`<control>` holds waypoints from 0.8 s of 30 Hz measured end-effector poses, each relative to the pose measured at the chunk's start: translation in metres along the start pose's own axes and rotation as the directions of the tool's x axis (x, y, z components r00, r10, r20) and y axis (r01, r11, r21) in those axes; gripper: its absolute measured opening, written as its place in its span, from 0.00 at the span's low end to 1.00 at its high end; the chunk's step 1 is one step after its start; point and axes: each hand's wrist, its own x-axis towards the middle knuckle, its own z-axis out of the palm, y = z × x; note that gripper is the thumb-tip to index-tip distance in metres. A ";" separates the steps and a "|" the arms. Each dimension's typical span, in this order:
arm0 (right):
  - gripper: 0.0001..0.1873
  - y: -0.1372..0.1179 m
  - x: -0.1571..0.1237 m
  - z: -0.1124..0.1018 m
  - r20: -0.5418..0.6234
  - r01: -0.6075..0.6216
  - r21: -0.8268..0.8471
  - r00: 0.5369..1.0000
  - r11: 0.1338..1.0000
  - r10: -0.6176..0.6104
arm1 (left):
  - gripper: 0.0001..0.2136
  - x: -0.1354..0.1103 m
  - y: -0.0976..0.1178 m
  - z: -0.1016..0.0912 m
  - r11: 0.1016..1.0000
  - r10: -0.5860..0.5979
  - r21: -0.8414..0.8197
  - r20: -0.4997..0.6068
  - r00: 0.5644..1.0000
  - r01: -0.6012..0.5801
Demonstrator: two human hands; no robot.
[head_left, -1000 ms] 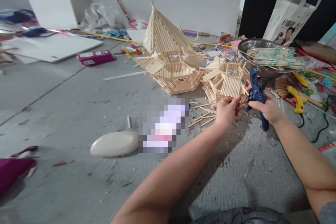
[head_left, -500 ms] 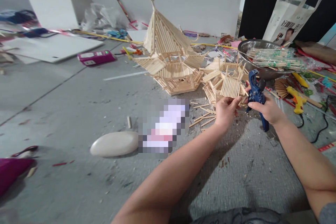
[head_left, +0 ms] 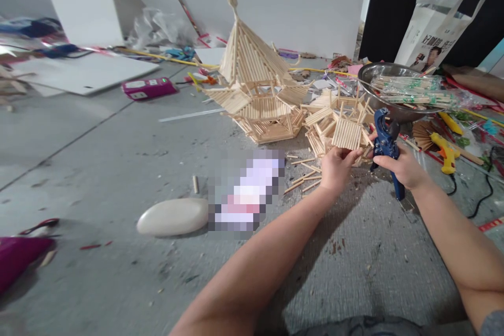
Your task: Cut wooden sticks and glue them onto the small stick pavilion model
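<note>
In my right hand (head_left: 405, 165) I grip a dark blue hand cutter (head_left: 386, 139) by its handles, its head pointing up. My left hand (head_left: 338, 168) is closed in a pinch beside it, at the lower edge of a small roof-like panel (head_left: 346, 134) of wooden sticks. What lies between those fingertips is hidden. The panel is on a low wooden-stick model (head_left: 321, 121), partly behind my hands. Left of it stands a taller stick pavilion (head_left: 255, 63) with a pointed roof. Loose cut sticks (head_left: 303, 176) lie on the floor by my left hand.
A metal bowl (head_left: 364, 71) holds bagged sticks. Beyond my right hand lies a yellow glue gun (head_left: 447, 152) with a black cord. A pale oval object (head_left: 173, 217) and a blurred-out rectangle (head_left: 248, 191) lie left of my forearm. Behind are a purple power strip (head_left: 149, 88) and a white bag (head_left: 429, 31).
The whole view has shifted slightly down and right. Both hands stay nearly in place; my left fingers sit a little closer under the panel's edge.
</note>
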 end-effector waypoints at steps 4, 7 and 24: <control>0.16 -0.002 0.000 0.000 -0.001 0.025 -0.013 1.000 1.000 -0.025 | 0.16 0.000 0.000 -0.001 1.000 0.018 0.021 0.011 1.000 -0.018; 0.16 -0.002 0.000 0.000 0.000 0.021 -0.004 1.000 1.000 -0.021 | 0.15 0.001 -0.002 -0.001 1.000 0.020 0.018 0.013 1.000 -0.020; 0.17 -0.003 0.000 0.001 -0.019 -0.009 -0.004 1.000 1.000 0.009 | 0.16 -0.011 0.020 0.001 0.838 -0.192 -0.479 0.191 0.963 0.262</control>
